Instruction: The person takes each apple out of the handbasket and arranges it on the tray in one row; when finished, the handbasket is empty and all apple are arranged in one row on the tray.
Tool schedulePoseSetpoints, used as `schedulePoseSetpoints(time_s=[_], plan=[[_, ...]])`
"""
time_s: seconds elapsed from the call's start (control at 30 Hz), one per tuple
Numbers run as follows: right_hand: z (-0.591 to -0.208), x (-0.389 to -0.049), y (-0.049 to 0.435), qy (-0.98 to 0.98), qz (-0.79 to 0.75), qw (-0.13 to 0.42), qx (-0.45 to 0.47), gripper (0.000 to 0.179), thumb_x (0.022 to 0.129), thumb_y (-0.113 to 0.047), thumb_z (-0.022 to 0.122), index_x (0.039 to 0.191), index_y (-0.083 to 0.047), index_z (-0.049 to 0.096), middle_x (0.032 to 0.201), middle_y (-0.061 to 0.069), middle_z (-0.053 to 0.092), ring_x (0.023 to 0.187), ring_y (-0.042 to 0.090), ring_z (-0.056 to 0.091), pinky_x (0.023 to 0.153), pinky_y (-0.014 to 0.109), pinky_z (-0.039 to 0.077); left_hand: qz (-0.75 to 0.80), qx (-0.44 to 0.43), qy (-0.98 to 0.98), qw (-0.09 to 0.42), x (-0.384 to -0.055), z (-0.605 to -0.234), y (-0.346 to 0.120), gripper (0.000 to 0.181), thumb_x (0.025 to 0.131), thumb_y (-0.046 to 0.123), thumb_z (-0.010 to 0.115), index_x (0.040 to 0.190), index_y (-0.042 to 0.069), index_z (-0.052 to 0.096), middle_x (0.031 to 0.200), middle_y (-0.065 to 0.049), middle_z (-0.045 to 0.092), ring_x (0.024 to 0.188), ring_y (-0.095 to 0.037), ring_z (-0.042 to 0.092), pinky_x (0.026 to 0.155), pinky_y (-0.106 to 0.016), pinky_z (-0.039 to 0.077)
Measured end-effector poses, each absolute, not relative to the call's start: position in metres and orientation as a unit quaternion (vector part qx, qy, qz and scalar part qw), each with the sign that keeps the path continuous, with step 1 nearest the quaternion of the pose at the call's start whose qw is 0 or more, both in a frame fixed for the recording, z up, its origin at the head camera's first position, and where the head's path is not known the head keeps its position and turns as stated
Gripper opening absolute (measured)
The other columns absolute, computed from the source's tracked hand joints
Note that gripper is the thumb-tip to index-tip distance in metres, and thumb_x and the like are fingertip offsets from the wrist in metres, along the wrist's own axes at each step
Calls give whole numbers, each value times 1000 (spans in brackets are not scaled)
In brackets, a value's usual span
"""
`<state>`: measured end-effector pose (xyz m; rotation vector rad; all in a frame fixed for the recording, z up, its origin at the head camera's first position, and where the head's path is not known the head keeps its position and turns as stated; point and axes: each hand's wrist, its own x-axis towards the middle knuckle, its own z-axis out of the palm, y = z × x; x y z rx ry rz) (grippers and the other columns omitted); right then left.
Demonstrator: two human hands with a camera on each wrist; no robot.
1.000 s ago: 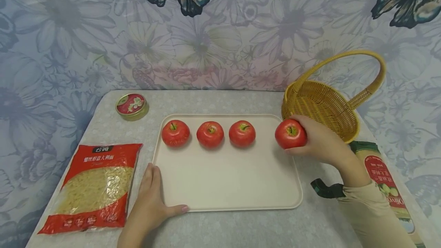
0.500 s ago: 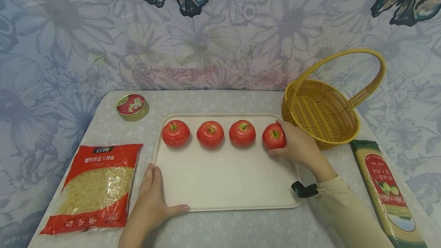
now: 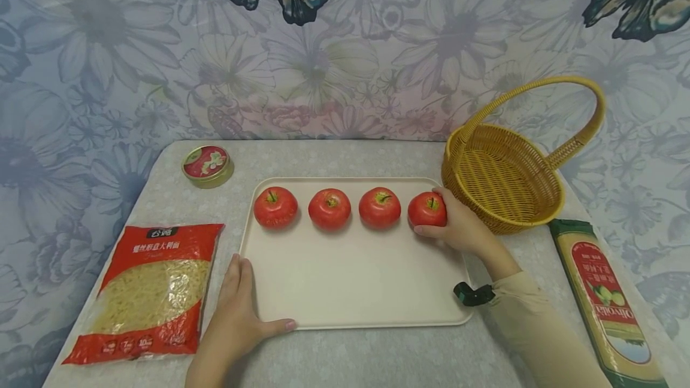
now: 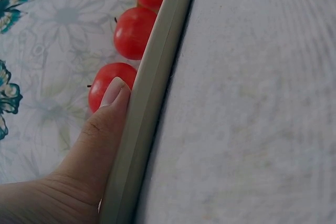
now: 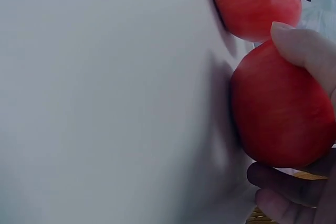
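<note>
In the head view my right hand [image 3: 458, 223] grips a red apple [image 3: 427, 209] at the right end of a row on the cream tray [image 3: 356, 280]. Thumb and fingers wrap its sides, and in the right wrist view the held apple [image 5: 283, 106] sits at the tray's surface. Three more stand to its left: one apple [image 3: 380, 208] closest, a middle apple [image 3: 329, 209], and a far-left apple [image 3: 275, 208]. My left hand [image 3: 234, 316] rests at the tray's front left corner, fingers straight along the left side, thumb on the front edge.
A yellow wicker basket [image 3: 501, 178] with a tall handle stands behind the tray's right corner. Right of the tray lies a pasta packet [image 3: 606, 298]. A red pasta bag [image 3: 148, 292] lies to the left, and a round tin [image 3: 207, 166] sits at the back left.
My right hand has brought the apple leftward, from over the tray's right edge to the right end of the row. Over the last half second it barely shifts. The left hand stays put.
</note>
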<state>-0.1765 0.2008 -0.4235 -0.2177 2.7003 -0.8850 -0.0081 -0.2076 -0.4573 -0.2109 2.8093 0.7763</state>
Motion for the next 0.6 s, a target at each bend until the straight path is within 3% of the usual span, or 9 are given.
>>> schedulePoseSetpoints(time_s=[0.27,0.6], plan=[[-432,-180,199,928,-335,133,-94,110,79,-51,79,159,-11,14,154,21,37,137,40,45,111,62,39,263,-74,955,113,-9,-459,-208,161,46,83,78,156,-8,1,164,-29,-9,151,-50,4,118,-64,21],[-427,-161,199,949,-283,86,-111,117,78,-53,80,161,-20,4,162,20,23,146,44,30,115,66,30,265,-79,953,121,-10,-460,-207,162,46,83,78,157,-3,-4,164,-27,-10,152,-47,2,118,-63,20]])
